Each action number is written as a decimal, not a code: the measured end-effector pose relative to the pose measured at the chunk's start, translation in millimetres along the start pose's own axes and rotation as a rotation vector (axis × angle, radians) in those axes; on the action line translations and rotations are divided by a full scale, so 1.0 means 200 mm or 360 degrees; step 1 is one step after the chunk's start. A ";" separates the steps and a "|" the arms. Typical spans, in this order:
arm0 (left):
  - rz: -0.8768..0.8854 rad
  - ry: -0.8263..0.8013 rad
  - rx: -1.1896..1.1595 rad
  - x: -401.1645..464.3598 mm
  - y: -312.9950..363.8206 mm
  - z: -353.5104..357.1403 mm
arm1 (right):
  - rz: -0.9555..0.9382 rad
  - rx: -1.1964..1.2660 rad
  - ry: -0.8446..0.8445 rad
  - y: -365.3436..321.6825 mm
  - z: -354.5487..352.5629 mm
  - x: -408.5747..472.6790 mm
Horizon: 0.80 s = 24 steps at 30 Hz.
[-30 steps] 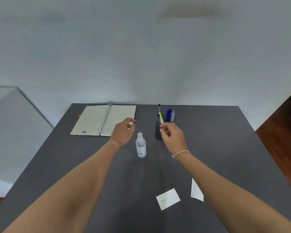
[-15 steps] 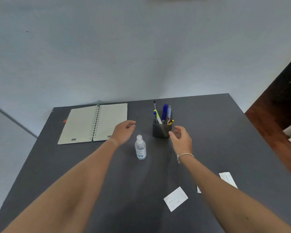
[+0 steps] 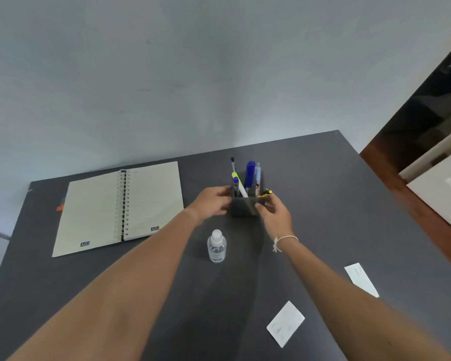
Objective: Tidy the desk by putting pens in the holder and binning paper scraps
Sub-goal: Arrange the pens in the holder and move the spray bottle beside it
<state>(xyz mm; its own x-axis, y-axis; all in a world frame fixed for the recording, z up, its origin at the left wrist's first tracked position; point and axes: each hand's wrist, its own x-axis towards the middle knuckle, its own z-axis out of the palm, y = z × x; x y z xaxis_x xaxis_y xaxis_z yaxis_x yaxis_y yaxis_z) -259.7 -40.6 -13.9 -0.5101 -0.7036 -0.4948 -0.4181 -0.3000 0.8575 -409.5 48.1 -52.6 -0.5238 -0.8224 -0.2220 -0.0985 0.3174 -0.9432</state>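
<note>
Both hands have closed in since 0.5 s ago: left hand (image 3: 214, 201) and right hand (image 3: 275, 214) now clamp pen holder (image 3: 245, 207) at table's (image 3: 349, 204) 12 o'clock. Pens (image 3: 250, 175) all stowed. Two paper scraps (image 3: 285, 324) at 5 o'clock unbinned; no bin visible.

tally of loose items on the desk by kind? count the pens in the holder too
Pens in holder: 5 visible, e.g. blue marker, yellow-tipped pen
Paper scraps: 2
Notebook: 1, open
Clear bottle: 1
Holder: 1
Total: 10
Both hands, left hand and right hand, flank the holder.
</note>
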 end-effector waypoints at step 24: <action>-0.0048 0.0303 -0.0322 0.61 0.40 0.23 | -0.0149 -0.0052 -0.0340 -0.16 -0.31 0.84</action>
<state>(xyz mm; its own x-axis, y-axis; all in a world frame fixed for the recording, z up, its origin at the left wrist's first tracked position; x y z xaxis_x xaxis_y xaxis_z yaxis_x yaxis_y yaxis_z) -390.3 -121.4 -12.4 -0.3411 -0.7952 -0.5013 -0.2624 -0.4316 0.8631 -547.9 -71.5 -43.5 -0.3205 -0.9292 -0.1842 -0.1677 0.2470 -0.9544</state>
